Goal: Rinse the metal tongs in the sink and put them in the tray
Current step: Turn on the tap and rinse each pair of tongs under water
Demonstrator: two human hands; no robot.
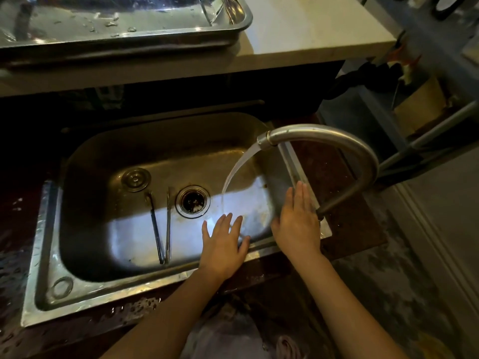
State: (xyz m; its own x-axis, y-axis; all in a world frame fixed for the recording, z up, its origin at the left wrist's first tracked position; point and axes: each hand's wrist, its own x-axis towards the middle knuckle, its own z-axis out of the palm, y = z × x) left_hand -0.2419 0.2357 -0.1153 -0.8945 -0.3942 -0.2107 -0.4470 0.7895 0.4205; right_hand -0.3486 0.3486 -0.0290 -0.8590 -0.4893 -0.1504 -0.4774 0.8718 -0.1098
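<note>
The metal tongs [162, 228] lie flat on the bottom of the steel sink [108, 156], left of the drain, with their joined end toward me. Water runs from the curved faucet [329, 141] into the right side of the basin. My left hand [223, 244] hovers over the sink's front edge, fingers spread, holding nothing, a hand's width right of the tongs. My right hand [298, 224] is flat with its fingers together over the sink's right rim, by the faucet's base, and holds nothing. The steel tray [129, 40] sits on the white counter at the top.
A round drain plug [136, 178] lies in the sink behind the tongs, and the open drain [193, 200] is beside them. The dark counter around the sink is wet. The white counter [298, 29] overhangs the sink's back. A metal rack [425, 136] stands to the right.
</note>
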